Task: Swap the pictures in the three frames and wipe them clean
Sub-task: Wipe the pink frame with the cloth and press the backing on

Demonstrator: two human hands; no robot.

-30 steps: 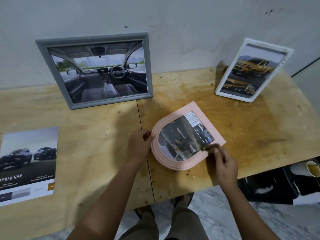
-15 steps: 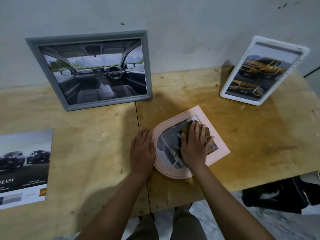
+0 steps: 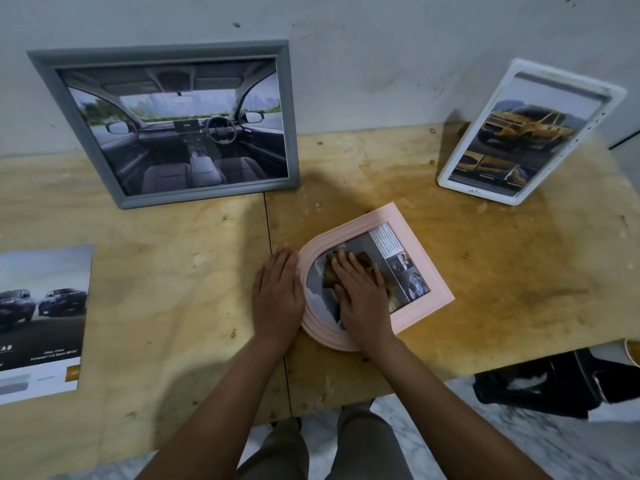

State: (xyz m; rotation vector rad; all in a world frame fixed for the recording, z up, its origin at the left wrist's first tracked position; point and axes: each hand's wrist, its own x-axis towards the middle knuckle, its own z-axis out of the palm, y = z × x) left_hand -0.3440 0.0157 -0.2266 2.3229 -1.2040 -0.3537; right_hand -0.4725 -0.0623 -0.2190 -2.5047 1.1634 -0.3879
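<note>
Flat and held close together, the fingers (image 3: 349, 268) of the right hand (image 3: 363, 299) press a brownish cloth (image 3: 363, 261) onto the pink arched frame (image 3: 408, 233), lying on the plywood bench (image 3: 485, 271). Left hand (image 3: 278, 296) rests open just beside it. Grey frame (image 3: 166, 50) and white frame (image 3: 616, 95) lean by the scuffed pale wall (image 3: 381, 46) (a loose car print (image 3: 41, 306) lies left); marble floor (image 3: 485, 445) below.

Three frames on the table (image 3: 519, 271): grey (image 3: 166, 50), white (image 3: 450, 176), pink (image 3: 424, 268). One loose print (image 3: 38, 320) at its left end. Two hands, left (image 3: 277, 297) and right (image 3: 363, 299).
</note>
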